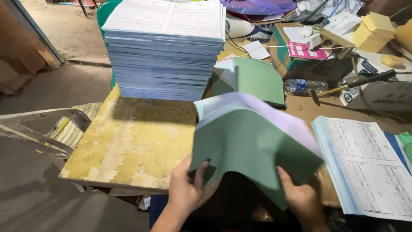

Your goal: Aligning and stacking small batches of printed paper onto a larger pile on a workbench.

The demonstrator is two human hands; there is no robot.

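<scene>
Head view: both hands hold one green-covered booklet [253, 146] low in the middle of the frame, above the near edge of the worn yellow board [128, 141] that serves as a table top. The left hand [185, 189] grips the booklet's lower left corner, thumb on the green cover and fingers curled behind it. The right hand [300, 199] pinches the lower right edge, thumb on top, the other fingers hidden under the paper. The booklet bows upward between the two hands, and pale pages show along its upper edge; it is blurred, so its exact fold cannot be told.

At 11 o'clock from the hands stands a tall stack of printed sheets [165, 51], squared up on the board. At 12 o'clock, just beyond the held booklet, lies another green-covered booklet [257, 79]. At 3 o'clock a lower stack of printed sheets [365, 167] lies close beside the right hand.

As a judgement: one booklet seems finished and set aside, one is in hand, and the two stacks suggest most of the work is left.
</scene>
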